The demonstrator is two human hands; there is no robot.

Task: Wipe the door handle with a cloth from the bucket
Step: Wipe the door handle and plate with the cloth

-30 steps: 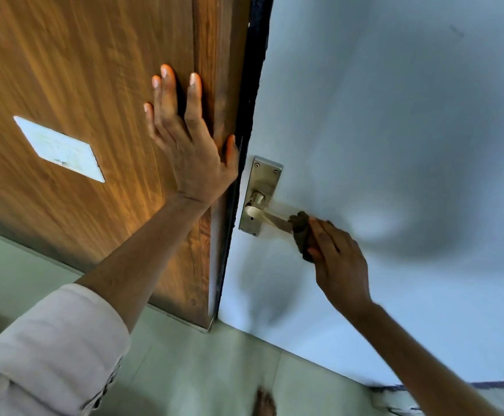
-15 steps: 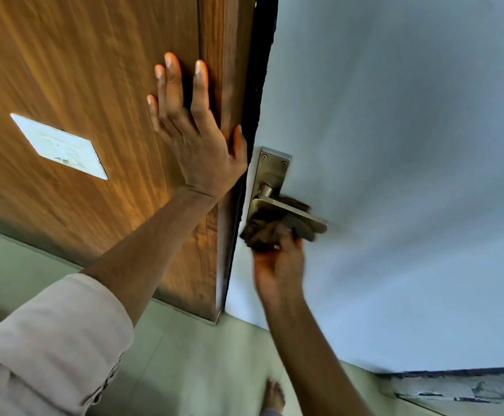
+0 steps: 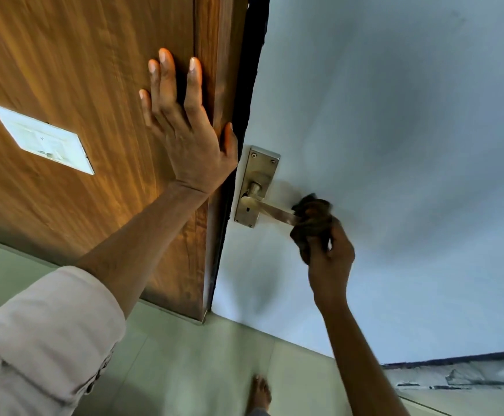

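Cloth on lever end, left palm on wood

Cloth, dark brown crumpled rag (image 3: pixel 312 219), sits bunched over the free end of the brushed-metal lever door handle (image 3: pixel 270 209), and we see our right hand (image 3: pixel 330 259) below it with fingers clenched around the rag, pressing it up against the lever tip. Handle hangs from a rectangular metal backplate (image 3: pixel 258 181) screwed to the pale grey-blue door face (image 3: pixel 395 145), close to its edge. Lever part near the backplate shows bare; only the outer end is covered by rag. Right hand is a bit blurred, so we cannot tell which fingers touch metal. Our left hand (image 3: pixel 189 136) lies flat on the brown wood-grain panel (image 3: pixel 79 70), fingers spread and released, gripping nothing, thumb along the dark gap beside the door edge. White rectangular switch plate (image 3: pixel 42 139) sits on the wood, well left of that hand. Pale rolled sleeve (image 3: pixel 43 334) covers the left forearm low in view. Bare foot (image 3: pixel 259 394) on light green floor tiles (image 3: pixel 184 355) at bottom
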